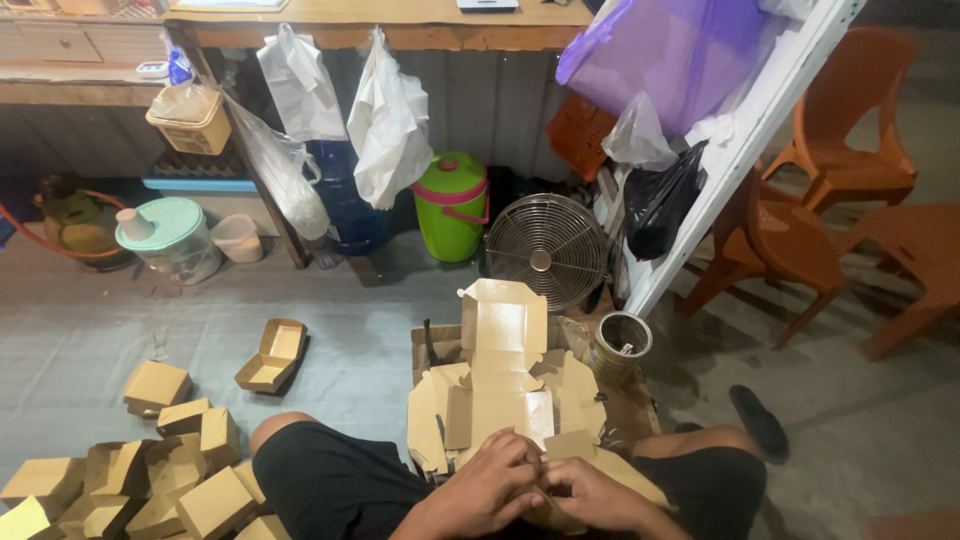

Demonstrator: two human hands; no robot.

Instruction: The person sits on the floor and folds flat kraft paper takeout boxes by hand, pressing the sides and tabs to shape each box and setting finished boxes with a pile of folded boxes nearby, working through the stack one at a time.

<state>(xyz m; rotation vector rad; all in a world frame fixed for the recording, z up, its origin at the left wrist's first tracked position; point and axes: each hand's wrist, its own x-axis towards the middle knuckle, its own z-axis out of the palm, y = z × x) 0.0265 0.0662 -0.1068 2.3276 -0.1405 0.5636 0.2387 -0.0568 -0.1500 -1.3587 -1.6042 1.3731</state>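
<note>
1. At the far left on the floor, a pile of folded brown cardboard boxes is lying closed and jumbled; what, if anything, is inside them is not showing.
2. Just right of the pile, one open clamshell box is sitting with its lid tipped back, and it is holding nothing.
3. Behind, a clear plastic tub with a pale green lid is carrying an upturned white cup; its contents are too blurred to tell. A green lidded bucket is standing shut beside a round metal fan.
4. The left hand is resting over the near edge of a flat cardboard blank, fingers curled together and pressing on the card at the person's lap.
5. The right hand is meeting it, fingers bent and pinching the same near edge; both hands are clamped on the blank, touching each other.
6. To be folding well here, I judge that the creases should be bent along their scored lines, with one hand pinning the panel while the other is turning the flap, so the tabs are seating squarely.
7. The blank is lying atop a stack of unfolded blanks in front of the knees.
8. To the right, a metal tin is standing open with some small object inside, too small to name.
</note>
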